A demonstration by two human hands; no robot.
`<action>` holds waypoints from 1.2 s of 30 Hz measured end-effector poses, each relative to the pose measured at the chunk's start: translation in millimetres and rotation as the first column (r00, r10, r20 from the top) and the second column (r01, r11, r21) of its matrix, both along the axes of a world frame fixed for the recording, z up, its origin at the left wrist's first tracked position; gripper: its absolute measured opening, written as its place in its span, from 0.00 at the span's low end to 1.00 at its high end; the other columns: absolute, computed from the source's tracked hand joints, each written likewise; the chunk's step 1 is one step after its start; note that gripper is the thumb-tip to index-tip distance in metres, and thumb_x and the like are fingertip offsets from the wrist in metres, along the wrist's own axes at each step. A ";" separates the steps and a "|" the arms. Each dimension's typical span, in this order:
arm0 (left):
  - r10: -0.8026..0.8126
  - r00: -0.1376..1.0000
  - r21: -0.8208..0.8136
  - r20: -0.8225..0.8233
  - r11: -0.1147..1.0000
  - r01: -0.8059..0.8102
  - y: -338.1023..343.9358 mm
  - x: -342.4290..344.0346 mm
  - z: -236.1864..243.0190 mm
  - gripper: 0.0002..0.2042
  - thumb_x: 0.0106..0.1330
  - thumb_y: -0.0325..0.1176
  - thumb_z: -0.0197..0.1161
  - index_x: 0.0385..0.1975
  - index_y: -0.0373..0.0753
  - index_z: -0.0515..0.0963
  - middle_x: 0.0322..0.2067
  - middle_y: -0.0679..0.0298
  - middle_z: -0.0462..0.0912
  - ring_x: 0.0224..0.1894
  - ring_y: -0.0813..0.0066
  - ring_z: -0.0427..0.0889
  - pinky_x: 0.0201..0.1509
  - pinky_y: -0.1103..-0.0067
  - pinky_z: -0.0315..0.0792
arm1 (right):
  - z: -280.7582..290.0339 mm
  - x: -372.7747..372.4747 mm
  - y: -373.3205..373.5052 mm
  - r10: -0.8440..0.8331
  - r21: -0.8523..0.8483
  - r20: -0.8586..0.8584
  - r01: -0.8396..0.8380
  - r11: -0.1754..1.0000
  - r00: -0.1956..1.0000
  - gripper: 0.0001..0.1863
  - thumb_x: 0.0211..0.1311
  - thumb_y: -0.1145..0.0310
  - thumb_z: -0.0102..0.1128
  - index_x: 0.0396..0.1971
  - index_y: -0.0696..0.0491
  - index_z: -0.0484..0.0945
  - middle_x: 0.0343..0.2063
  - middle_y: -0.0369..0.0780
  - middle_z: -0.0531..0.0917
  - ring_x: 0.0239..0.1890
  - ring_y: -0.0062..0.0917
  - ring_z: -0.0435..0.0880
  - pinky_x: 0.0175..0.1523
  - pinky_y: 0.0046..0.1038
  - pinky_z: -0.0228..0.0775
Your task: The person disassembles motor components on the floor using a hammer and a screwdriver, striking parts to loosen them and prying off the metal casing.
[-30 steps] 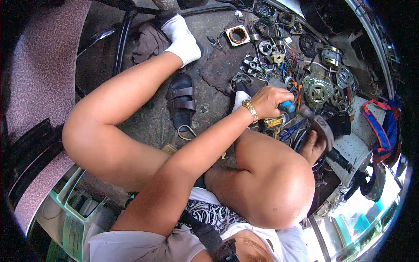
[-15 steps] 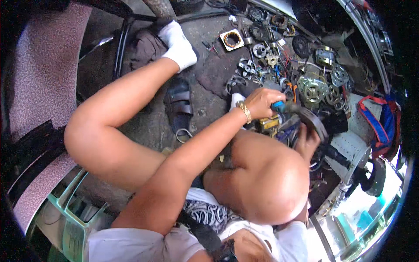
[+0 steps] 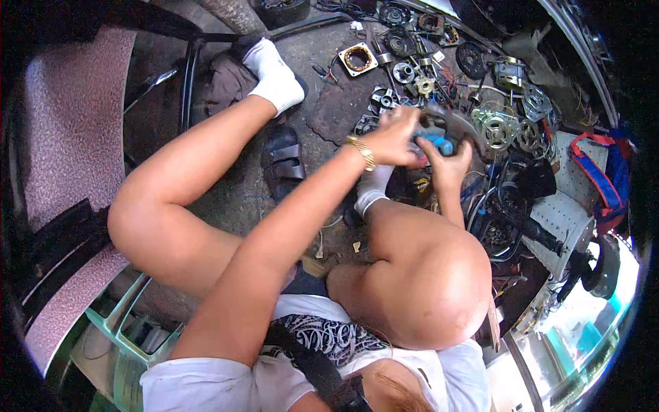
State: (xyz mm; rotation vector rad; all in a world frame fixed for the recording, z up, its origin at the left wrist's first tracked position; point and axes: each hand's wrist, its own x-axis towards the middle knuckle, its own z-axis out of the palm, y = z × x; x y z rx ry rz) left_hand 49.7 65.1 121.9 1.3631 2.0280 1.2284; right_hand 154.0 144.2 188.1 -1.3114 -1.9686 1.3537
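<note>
Compared with a second ago both hands have lifted up and away from the knee, and the blue-handled tool (image 3: pixel 439 143) came up with them, so now it sits over the scatter of motor parts rather than down by the shin. The left hand (image 3: pixel 395 136) is closed round the near end of the blue handle, gold bracelet (image 3: pixel 362 152) on that wrist. The right hand (image 3: pixel 449 165) comes up from behind the right knee (image 3: pixel 429 288) and grips from below; its fingers are mostly tucked behind the tool, so how tightly it's closed I can't tell. The tool's working end is a grey blur, hard to say what it is.

Counting what's clear: two white socks (image 3: pixel 274 75), one black sandal (image 3: pixel 285 161) on the ground, one square copper-wound stator (image 3: pixel 357 59), one pale round fan-like casting (image 3: pixel 498 126). The rest of the metal bits are too jumbled to count. A red and blue bag (image 3: pixel 604 178) is cut off by the rim on the right.
</note>
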 end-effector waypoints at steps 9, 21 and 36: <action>0.063 0.995 -0.349 0.080 0.936 -0.032 -19.9 -63.9 -100.7 0.14 0.54 0.32 0.58 0.42 0.41 0.75 0.39 0.53 0.77 0.44 0.55 0.75 0.50 0.68 0.67 | 7.0 -11.3 26.7 0.013 -0.073 -0.280 -0.035 0.997 0.960 0.24 0.38 0.76 0.71 0.37 0.58 0.69 0.31 0.39 0.79 0.34 0.22 0.77 0.41 0.23 0.70; 0.475 0.563 -0.339 0.676 0.879 -0.335 -36.1 -4.2 -107.2 0.14 0.60 0.21 0.51 0.46 0.40 0.72 0.23 0.68 0.71 0.24 0.80 0.74 0.21 0.83 0.73 | 14.0 9.1 45.7 -0.039 0.070 -0.283 0.061 0.996 0.958 0.20 0.40 0.80 0.69 0.33 0.58 0.68 0.30 0.39 0.78 0.32 0.20 0.76 0.40 0.22 0.70; 0.522 0.852 -0.254 0.044 0.831 -0.496 -51.8 -13.9 -80.5 0.19 0.52 0.23 0.58 0.45 0.42 0.70 0.39 0.57 0.71 0.39 0.67 0.75 0.40 0.73 0.73 | -10.6 -29.4 5.6 0.001 0.048 -0.376 0.018 0.999 0.927 0.22 0.40 0.78 0.70 0.35 0.57 0.68 0.29 0.37 0.77 0.30 0.20 0.76 0.40 0.23 0.69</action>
